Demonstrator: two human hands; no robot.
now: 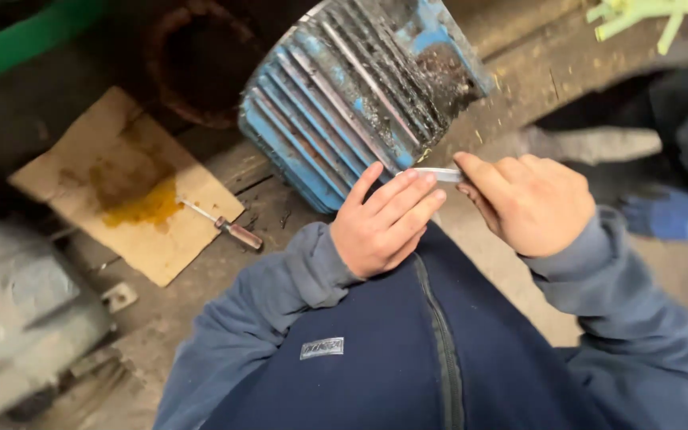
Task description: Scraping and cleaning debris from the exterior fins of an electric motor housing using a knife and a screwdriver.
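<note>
A small flat whitish strip [439, 173] is held between my two hands just in front of my chest. My left hand [382, 223] has its fingertips closed on the strip's left end. My right hand [529, 201] pinches the right end with thumb and forefinger. Just beyond the hands lies a blue ribbed motor housing [344, 95], dirty and chipped, on a worn wooden bench [224, 255]. What the strip is made of I cannot tell.
A screwdriver [228, 227] with a brown handle lies on a stained piece of cardboard [121, 191] to the left. A grey metal machine part [25, 318] sits at the lower left. A rusty round opening [201, 64] is behind. Another person's blue shoe [670, 215] shows at right.
</note>
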